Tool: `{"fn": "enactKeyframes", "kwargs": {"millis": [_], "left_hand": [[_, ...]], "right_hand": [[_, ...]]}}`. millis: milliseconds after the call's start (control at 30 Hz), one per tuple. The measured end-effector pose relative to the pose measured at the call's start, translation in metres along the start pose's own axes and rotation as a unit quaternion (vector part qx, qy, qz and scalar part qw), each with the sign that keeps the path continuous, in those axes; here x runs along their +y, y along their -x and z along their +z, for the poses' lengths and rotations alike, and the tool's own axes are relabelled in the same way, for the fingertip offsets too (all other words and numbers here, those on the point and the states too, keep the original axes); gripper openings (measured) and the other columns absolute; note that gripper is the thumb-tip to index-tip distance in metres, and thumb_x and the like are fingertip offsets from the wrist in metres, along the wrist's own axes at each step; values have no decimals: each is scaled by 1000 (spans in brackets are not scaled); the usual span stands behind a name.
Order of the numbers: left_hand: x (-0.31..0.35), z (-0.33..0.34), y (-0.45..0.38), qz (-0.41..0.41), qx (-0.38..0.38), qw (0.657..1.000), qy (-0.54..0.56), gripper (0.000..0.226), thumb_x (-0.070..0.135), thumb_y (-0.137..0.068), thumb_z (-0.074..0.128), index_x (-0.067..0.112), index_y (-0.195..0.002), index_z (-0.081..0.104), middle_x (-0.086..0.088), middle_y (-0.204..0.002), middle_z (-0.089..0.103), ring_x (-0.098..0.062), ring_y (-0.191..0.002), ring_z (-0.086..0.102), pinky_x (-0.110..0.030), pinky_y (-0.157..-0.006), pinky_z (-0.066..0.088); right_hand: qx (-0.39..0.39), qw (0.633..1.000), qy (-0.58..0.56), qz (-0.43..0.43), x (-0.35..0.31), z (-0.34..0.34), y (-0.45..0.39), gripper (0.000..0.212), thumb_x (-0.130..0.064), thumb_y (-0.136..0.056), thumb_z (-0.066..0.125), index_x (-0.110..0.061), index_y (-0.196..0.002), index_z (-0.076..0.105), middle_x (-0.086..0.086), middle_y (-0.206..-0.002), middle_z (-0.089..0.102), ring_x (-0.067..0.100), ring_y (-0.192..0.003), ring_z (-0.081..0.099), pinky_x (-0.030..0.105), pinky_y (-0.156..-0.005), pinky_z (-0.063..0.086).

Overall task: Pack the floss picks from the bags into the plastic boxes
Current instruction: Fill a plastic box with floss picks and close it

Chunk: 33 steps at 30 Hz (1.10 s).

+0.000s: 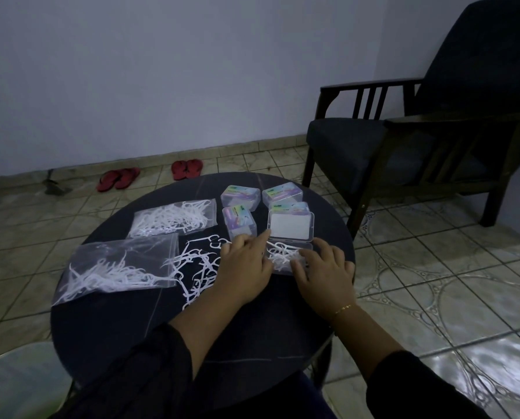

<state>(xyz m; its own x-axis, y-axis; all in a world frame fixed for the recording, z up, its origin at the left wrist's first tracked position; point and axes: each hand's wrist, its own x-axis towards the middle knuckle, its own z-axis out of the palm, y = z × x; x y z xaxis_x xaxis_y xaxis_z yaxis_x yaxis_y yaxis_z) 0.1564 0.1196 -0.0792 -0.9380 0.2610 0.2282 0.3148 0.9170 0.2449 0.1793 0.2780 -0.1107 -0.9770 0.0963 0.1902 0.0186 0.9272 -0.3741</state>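
We see a round dark desk [125, 334] with two clear bags: the far bag [174, 219] and the near bag [116, 267], both holding white floss picks. Loose picks [196, 264] lie between the near bag and the left hand [246, 267]. Its forefinger touches the raised lid of an open box [290, 237]; the right hand [322, 273] rests on picks inside. Four closed boxes [240, 196] sit farther back.

The four small clear plastic boxes with pastel printed label cards [240, 197] at the far side of the round dark table [107, 328] carry print, but it is too small and blurred to read.
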Motion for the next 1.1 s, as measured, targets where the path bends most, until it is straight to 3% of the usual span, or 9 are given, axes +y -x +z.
{"fn": "enactKeyframes", "kwargs": {"millis": [200,300,433,633,767,900,1100], "left_hand": [[3,7,1,34,10,999,-30,53,28,-95,39,30,-147,28,2,-133,47,-12,-124,33,-31,-98,20],[-1,10,1,54,4,997,-52,49,32,-95,39,35,-143,35,11,-150,32,-12,-130,26,-33,-99,19],[-5,11,3,57,-2,993,-104,44,40,-95,33,38,-136,45,11,-155,21,-16,-134,20,-36,-98,19],[-6,8,4,45,-9,991,-124,49,40,-95,33,26,-141,42,6,-156,20,-17,-135,19,-36,-101,20],[-6,10,7,65,-10,991,-115,66,44,-83,14,29,-143,37,7,-155,24,-17,-134,23,-36,-99,19],[-8,14,9,70,-22,991,-115,58,41,-84,22,35,-137,45,8,-154,27,-17,-133,25,-34,-97,16],[-9,16,9,49,-35,993,-106,58,40,-89,28,27,-145,32,11,-155,23,-14,-133,22,-34,-101,19]], "right_hand": [[6,1000,-2,-5,0,1,0,42,-51,-95,37,-35,-133,45,-4,-152,24,20,-135,21,39,-101,24],[10,1000,6,-8,-1,-1,1,40,-51,-95,38,-39,-133,44,-2,-154,18,22,-137,19,40,-101,24],[-6,1000,21,-5,-2,-3,1,39,-51,-96,34,-40,-130,48,-2,-155,14,22,-138,14,40,-102,22],[-15,1000,14,18,-3,-2,0,48,-53,-95,33,-34,-139,38,-1,-156,13,22,-139,13,41,-106,20],[7,1000,7,3,-2,-2,2,47,-52,-94,39,-36,-138,39,0,-155,17,23,-138,16,42,-104,22],[20,1000,14,-4,-2,-1,4,38,-51,-94,41,-36,-127,53,-1,-154,20,23,-137,17,41,-102,23],[7,1000,27,8,-2,-1,3,47,-54,-95,35,-36,-138,41,-1,-155,18,22,-138,15,41,-103,21]]}}
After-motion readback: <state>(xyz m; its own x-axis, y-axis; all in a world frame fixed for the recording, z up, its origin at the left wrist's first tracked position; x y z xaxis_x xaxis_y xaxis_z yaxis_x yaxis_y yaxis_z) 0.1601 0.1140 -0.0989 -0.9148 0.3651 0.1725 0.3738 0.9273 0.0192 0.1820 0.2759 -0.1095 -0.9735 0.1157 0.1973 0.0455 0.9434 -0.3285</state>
